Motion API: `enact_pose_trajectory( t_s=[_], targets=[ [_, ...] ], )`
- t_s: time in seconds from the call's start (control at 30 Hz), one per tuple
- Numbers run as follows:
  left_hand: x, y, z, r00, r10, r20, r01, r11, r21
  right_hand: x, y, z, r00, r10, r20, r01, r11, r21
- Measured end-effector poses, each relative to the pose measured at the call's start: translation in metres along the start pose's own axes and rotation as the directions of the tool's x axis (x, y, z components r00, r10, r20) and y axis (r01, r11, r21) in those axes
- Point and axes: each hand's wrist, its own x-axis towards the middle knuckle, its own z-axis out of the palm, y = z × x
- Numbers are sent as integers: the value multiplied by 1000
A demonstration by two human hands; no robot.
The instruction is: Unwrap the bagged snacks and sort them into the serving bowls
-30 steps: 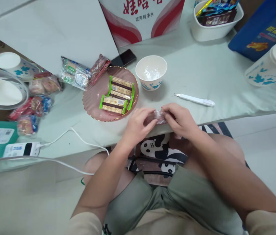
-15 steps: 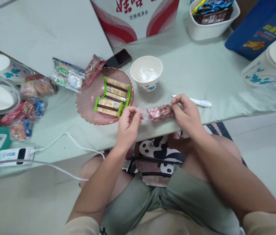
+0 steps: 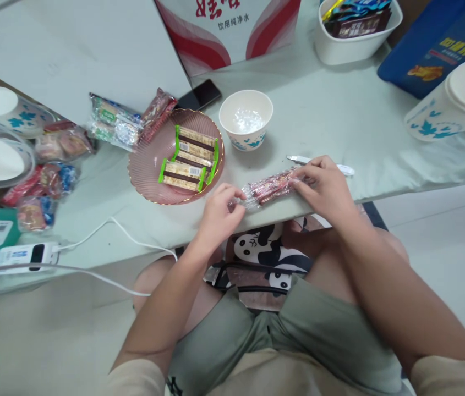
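A clear plastic bag of red-wrapped snacks (image 3: 272, 187) lies crosswise at the table's front edge, its right end a little higher than its left. My left hand (image 3: 223, 214) is closed on the crinkled clear end of the bag. At the other end, the thumb and fingers of my right hand (image 3: 325, 184) pinch the bag. Just behind that hand lies a white utility knife (image 3: 298, 159), partly covered by the fingers. A pink glass plate (image 3: 145, 179) with several green-ended wafer bars (image 3: 185, 176) is left of my left hand.
A paper cup (image 3: 246, 113) with clear plastic scraps stands behind the bag. A phone (image 3: 200, 95) and more snack packs (image 3: 114, 125) lie behind the plate. A white cable (image 3: 133, 250) runs along the front left edge. Stacked paper cups (image 3: 432, 118) are at right.
My left hand has shifted right and now grips more of the bag's clear end. The bag is tilted and bunched at its left end. My right hand has moved slightly right.
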Motion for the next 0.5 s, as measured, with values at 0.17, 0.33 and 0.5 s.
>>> enact_pose_trajectory(
  t_s=[0.17,0.33,0.5],
  targets=[
    [-3,-8,-5,1000,-22,-11,23,995,95,2,10,-22,974,225,-31,-220,970,103],
    [-7,-10,-5,999,-37,-5,37,967,252,6,12,-32,912,242,-331,-252,968,15],
    [-10,-1,1,995,74,66,-93,934,346,-4,-16,-20,928,-196,-316,184,981,-69]
  ],
)
